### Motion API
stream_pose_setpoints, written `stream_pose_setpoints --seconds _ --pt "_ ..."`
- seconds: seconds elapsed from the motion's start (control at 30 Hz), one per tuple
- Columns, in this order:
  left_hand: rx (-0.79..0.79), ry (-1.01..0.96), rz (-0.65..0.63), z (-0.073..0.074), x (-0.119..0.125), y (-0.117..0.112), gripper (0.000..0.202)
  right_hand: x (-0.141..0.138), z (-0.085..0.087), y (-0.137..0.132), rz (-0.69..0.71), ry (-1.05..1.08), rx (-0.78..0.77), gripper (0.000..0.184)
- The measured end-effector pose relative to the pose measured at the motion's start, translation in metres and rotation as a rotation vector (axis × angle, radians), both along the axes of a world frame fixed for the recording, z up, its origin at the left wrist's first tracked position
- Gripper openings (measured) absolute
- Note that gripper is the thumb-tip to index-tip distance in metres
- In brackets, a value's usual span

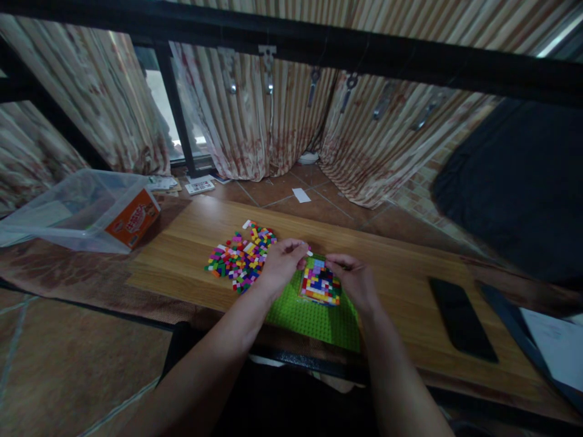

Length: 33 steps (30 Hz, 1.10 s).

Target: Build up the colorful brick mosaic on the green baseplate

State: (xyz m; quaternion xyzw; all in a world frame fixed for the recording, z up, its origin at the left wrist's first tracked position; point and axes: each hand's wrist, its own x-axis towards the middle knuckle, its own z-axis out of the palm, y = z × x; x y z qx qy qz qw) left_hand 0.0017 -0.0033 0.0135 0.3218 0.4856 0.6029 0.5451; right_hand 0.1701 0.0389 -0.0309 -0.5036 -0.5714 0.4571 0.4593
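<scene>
Clear bin (84,238), contents unclear; left hand (283,260) pinches a small brick (310,252), right hand's (356,278) grip unclear

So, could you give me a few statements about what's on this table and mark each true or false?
1. Loose bricks lie piled on the wooden table. True.
2. The studded baseplate is red. False: the baseplate is green.
3. The left hand is nearer the loose bricks than the right hand. True.
4. The brick build is all one colour. False: the brick build is multicoloured.
5. The clear bin has an orange label. True.
</scene>
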Motion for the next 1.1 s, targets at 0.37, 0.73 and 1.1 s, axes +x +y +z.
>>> stream_pose_setpoints --seconds 0.37,0.73,1.1 --pt "-0.019 0.0 -0.003 -0.002 0.003 -0.001 0.013 -0.005 -0.003 -0.001 -0.043 0.211 -0.081 0.023" --pt "-0.043 -0.024 -0.016 -0.004 0.007 -0.004 0.015 -0.003 0.007 -0.006 -0.069 0.201 -0.036 0.028" --pt "-0.025 -0.106 -0.093 -0.004 0.016 -0.004 0.02 -0.019 0.032 -0.024 0.026 0.098 0.08 0.019"
